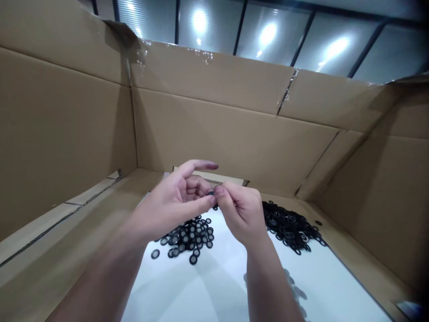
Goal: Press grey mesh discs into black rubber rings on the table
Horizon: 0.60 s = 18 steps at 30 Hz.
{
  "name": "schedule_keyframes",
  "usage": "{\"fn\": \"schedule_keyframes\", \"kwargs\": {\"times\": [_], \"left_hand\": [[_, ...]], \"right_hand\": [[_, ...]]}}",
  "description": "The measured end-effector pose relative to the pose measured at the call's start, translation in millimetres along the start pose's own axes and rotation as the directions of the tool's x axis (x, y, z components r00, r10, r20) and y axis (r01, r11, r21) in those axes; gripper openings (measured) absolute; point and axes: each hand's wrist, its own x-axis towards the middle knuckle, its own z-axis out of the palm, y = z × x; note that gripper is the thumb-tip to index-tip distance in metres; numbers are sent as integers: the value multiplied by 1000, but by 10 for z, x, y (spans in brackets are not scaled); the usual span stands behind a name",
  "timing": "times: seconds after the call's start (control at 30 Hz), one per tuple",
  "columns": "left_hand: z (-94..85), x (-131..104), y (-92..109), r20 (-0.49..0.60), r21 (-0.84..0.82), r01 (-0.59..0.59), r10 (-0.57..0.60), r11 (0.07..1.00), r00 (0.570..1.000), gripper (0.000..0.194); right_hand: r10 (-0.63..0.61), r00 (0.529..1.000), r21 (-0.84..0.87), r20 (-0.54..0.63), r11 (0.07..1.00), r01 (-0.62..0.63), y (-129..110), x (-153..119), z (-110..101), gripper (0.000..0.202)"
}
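Observation:
Both hands meet above the white board [221,268]. My left hand [181,192] has its index finger stretched out, while its thumb and curled fingers pinch a small black ring [211,193]. Against the same ring press the thumb and bent fingers of my right hand [239,208]; its fingertips are partly hidden. Below my left hand lies a pile of black discs with grey centres [192,235]. To the right of my right hand is a heap of black rings [290,226]. Several pale, translucent discs [298,293] lie beside my right forearm, which partly covers them.
Tall cardboard walls [208,116] enclose the board at the left, back and right. A cardboard strip [231,178] lies behind the hands. One loose black ring [318,222] sits right of the heap. A blurred pale object [410,308] is at the lower right.

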Motion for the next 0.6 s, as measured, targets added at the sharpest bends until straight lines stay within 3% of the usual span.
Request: {"fn": "schedule_keyframes", "kwargs": {"times": [0.2,0.47,0.6], "left_hand": [[-118,-20,44,97,72,143,-149,987,984,50],[-264,-62,45,130,164,153,-175,975,976,47],[-269,-75,63,152,181,130,-159,975,976,45]], "right_hand": [[33,988,81,148,996,-45,46,-9,17,38],[-119,988,-37,103,992,124,65,-4,49,39],[-90,990,-10,113,996,92,46,-12,78,39]]}}
